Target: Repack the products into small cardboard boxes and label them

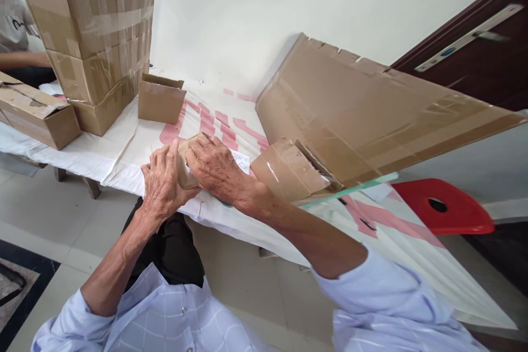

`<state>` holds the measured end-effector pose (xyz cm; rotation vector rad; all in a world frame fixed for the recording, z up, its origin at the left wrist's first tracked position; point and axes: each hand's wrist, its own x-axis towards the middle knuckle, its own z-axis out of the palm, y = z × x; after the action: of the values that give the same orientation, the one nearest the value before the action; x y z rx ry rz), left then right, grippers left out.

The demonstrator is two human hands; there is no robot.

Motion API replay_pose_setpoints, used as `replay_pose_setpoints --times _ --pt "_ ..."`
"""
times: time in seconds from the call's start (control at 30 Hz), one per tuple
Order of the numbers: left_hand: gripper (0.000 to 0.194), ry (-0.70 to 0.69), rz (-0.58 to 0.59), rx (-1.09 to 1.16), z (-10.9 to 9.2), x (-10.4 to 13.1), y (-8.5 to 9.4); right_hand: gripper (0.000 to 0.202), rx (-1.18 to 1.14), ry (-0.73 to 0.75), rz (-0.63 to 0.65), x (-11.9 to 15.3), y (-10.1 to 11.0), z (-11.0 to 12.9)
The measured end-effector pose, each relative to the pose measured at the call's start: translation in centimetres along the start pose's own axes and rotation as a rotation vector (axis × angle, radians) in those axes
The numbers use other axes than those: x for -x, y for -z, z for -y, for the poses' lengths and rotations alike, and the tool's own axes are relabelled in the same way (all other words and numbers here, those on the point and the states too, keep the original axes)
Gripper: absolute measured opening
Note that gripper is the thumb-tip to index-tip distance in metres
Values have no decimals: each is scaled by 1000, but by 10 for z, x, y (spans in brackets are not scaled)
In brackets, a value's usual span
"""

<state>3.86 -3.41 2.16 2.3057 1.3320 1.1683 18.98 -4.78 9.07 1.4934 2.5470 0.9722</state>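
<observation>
A small brown cardboard box [186,171] is held between my two hands near the front edge of the covered table. My left hand [161,179] wraps round its left side, fingers over the top and thumb along the front. On the box's right side and top lies my right hand [216,168], its fingers bent and pressed against the cardboard. A bit of white shows under the right fingers; I cannot make out what it is. Beside the right wrist, a white printed sheet [241,161] lies partly hidden.
Taped cardboard boxes [97,38] are stacked at the back left, with a long box [39,110] before them. An open carton [160,100] stands behind my hands, another carton [289,170] to the right, by a large cardboard sheet [330,104]. A red stool [445,206] stands right; a person sits far left.
</observation>
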Motion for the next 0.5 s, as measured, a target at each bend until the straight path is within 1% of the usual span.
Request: replay_pose_setpoints --times 0.07,0.17,0.3,0.4,0.5 --pt "110 -4 -3 -3 1 1 0 39 4 25 -34 1 -1 0" --pt "108 -7 -9 -17 1 1 -1 33 -29 -6 -81 2 -2 -3" --pt "108 -1 -16 -32 -1 0 -1 26 -82 -49 -81 3 0 -5" --pt "106 -10 -15 -26 -1 0 -1 32 -102 -38 -61 2 -1 -4" --pt "105 -21 -22 -14 1 0 -1 34 -119 -15 -81 1 -6 -2"
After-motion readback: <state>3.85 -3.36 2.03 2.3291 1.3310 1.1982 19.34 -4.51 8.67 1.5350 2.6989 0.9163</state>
